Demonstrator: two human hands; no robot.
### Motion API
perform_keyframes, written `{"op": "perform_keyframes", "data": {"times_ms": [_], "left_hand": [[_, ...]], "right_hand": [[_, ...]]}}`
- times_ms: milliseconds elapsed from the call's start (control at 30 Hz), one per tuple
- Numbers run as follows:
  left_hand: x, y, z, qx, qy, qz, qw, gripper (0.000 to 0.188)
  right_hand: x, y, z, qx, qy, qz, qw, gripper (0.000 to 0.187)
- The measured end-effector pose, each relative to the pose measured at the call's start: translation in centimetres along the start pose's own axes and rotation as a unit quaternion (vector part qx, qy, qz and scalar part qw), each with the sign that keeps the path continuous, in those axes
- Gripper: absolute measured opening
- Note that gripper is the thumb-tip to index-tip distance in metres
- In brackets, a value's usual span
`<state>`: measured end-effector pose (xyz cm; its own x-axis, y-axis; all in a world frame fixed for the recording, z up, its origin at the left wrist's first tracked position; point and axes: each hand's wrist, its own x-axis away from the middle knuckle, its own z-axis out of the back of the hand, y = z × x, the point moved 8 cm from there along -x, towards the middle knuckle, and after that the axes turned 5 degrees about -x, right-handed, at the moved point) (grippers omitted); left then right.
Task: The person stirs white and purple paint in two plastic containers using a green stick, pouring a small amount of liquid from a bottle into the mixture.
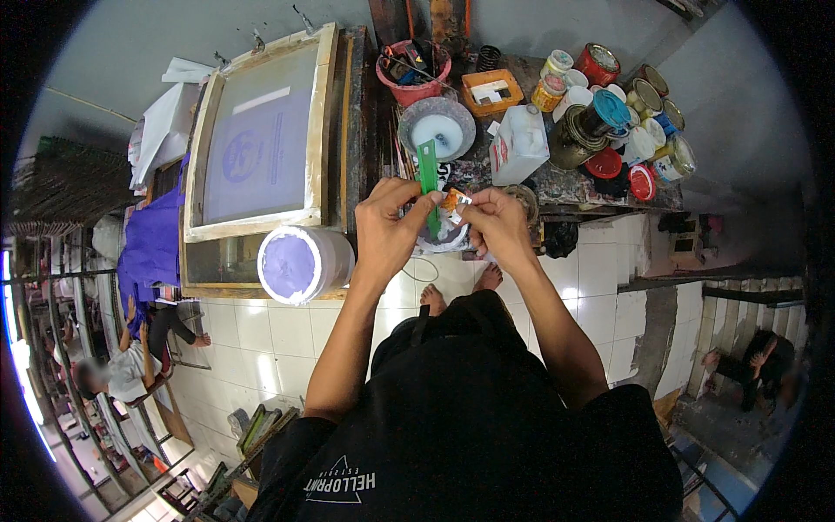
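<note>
A small orange-and-white sachet is pinched between my two hands, over the near edge of the cluttered bench. The thumb and fingertips of my left hand are closed at its left side. My right hand grips its right side with bent fingers. A flat green spatula runs past my left fingertips; whether that hand also bears on it I cannot tell. Below the hands, a tub with whitish contents is partly hidden. Just beyond stands a grey bowl of white paste.
On the left, a framed printing screen lies on a table beside a white bucket of purple ink. A white jerrycan, an orange basket, a pink bucket and several paint cans crowd the bench. Other people sit far left and right.
</note>
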<state>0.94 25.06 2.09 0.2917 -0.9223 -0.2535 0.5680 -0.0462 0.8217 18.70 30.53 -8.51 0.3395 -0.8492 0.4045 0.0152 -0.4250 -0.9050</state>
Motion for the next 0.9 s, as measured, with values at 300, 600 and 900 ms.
{"op": "perform_keyframes", "data": {"times_ms": [300, 600, 900], "left_hand": [[0.4, 0.3, -0.1, -0.005, 0.003, -0.027, 1.000, 0.016], [0.7, 0.3, 0.1, 0.014, 0.004, -0.002, 1.000, 0.016], [0.6, 0.1, 0.0, 0.021, 0.009, -0.015, 1.000, 0.016]], "right_hand": [[1.0, 1.8, -0.2, -0.170, -0.006, -0.045, 0.984, 0.021], [0.7, 2.4, 0.5, -0.234, 0.003, -0.041, 0.971, 0.021], [1.5, 1.2, -0.4, -0.163, 0.009, -0.009, 0.987, 0.021]]}}
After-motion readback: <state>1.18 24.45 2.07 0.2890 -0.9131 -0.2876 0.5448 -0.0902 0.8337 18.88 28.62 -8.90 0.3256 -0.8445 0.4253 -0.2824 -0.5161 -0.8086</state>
